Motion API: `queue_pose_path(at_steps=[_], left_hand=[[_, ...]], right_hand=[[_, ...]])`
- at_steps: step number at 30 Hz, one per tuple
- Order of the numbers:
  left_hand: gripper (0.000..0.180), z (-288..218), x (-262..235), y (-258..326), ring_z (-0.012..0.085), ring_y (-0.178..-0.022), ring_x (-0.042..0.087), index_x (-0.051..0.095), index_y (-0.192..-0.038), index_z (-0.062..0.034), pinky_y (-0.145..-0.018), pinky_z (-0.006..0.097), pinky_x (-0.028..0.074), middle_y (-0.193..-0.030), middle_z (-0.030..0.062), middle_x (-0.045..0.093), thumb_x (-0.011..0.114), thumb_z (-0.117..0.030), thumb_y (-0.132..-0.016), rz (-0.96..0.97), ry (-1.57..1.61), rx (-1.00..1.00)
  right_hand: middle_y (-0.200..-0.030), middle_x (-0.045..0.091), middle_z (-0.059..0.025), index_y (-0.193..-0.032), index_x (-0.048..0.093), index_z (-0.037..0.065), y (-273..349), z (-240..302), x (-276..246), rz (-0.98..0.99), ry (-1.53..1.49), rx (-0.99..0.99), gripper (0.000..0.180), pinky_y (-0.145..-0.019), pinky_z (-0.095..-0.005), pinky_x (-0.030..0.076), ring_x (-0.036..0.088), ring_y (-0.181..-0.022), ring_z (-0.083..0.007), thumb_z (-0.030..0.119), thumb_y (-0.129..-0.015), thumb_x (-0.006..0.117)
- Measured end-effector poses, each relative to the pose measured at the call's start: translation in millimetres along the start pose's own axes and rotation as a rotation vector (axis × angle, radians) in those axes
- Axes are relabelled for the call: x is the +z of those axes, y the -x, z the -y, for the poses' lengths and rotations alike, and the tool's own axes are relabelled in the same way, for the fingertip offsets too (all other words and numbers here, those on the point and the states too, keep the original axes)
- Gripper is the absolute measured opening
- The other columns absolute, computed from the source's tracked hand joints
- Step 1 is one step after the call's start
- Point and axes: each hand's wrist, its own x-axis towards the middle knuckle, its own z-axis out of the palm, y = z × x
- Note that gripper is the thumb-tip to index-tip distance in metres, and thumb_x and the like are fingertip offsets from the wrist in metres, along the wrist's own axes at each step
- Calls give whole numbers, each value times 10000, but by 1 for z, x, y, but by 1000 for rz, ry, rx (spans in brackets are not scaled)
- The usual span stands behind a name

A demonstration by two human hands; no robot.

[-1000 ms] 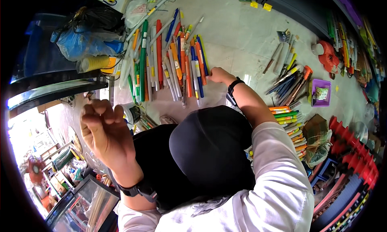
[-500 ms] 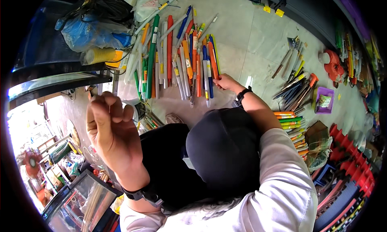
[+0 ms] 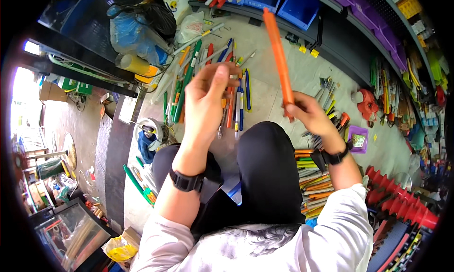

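My right hand (image 3: 309,112) grips the lower end of a long, slim orange stick-like piece (image 3: 278,54), which stands nearly upright and tilts a little to the left. Its exact kind does not show. Nothing is visible in my left hand (image 3: 206,93), raised with its fingers loosely bent and apart; some are blurred. Behind that hand, on the floor, lies a spread of long thin pieces in green (image 3: 187,80), blue (image 3: 248,91), red, orange and white, partly hidden by my fingers. Between my arms are my knees in black trousers (image 3: 269,165).
To the right lie a stack of orange and green sticks (image 3: 314,189), a bundle of dark tools, a purple tray (image 3: 357,139) and a red corrugated piece (image 3: 402,201). Blue bins (image 3: 299,9) line the shelf ahead. A white bucket (image 3: 150,130) stands left of my knee.
My right hand has lifted the orange piece from the spread on the floor, bringing it up and right. My left hand has moved right, over the spread. My head has tilted back from leaning forward.
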Motion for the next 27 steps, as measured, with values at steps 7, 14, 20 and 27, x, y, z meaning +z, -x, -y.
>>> queue_pose_path(at_steps=[7, 14, 20, 27], left_hand=[[768, -16, -11, 9, 297, -1063, 661, 442, -1382, 15, -834, 368, 503, -1219, 200, 647, 341, -648, -1006, 304, 519, -90], [474, -28, -40, 11, 55, -570, 335, 498, -1152, -99, -498, 223, 326, -741, -43, 383, 415, -551, -1038, 194, 760, -351], [476, -26, -49, 12, 60, -498, 261, 497, -1058, -132, -428, 225, 225, -660, -48, 345, 398, -596, -1023, 55, 783, -224], [448, -21, -45, 3, 47, -493, 232, 510, -994, -156, -416, 206, 222, -648, -66, 304, 401, -590, -1021, -1, 820, -119]], right_hand=[[-862, 636, -14, -1103, 589, 10, 63, 129, 118, 58, -80, 144, 326, -601, -248, 504, 619, -729, -87, 295, -967, 669], [-839, 646, -82, -1060, 578, 13, 17, 78, 175, 197, -40, 58, 310, -694, -323, 503, 603, -733, -162, 313, -991, 611], [-670, 401, 15, -1001, 496, 126, -26, 71, 188, 257, -674, 306, 393, -474, -244, 334, 374, -511, -97, 507, -1052, 415], [-614, 273, 68, -928, 447, 159, -38, 70, 165, 507, -1030, 463, 411, -400, -220, 145, 205, -456, -42, 552, -1039, 405]])
